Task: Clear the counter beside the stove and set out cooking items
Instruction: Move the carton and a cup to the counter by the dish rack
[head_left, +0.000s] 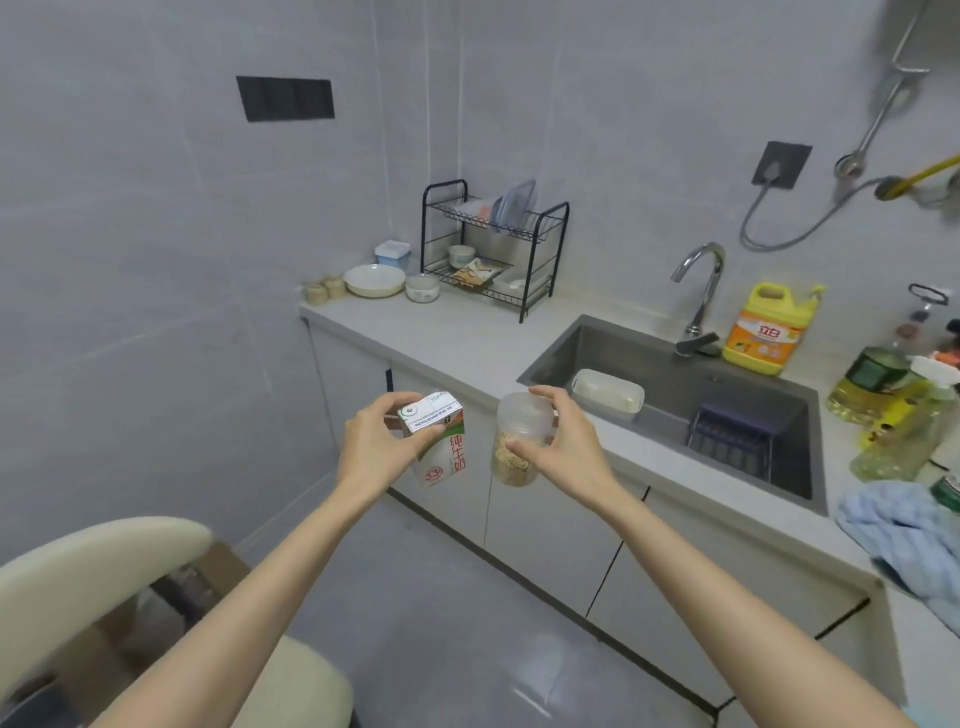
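Left hand (371, 447) grips 纯牛奶 milk carton (441, 454); right hand (566, 447) grips clear jar (514, 426), perhaps noodles.

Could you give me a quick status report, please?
Left hand grips milk carton. Right hand grips plastic jar. Both held off the counter; nothing between.

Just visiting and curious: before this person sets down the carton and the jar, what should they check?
1. Grip of left hand on milk carton: ok.
2. Grip of right hand on clear jar: ok.
3. Jar closed tight: cannot tell.
4. Carton sealed: cannot tell.
5. Bare stretch of counter between dish rack and sink to set them on: ok.
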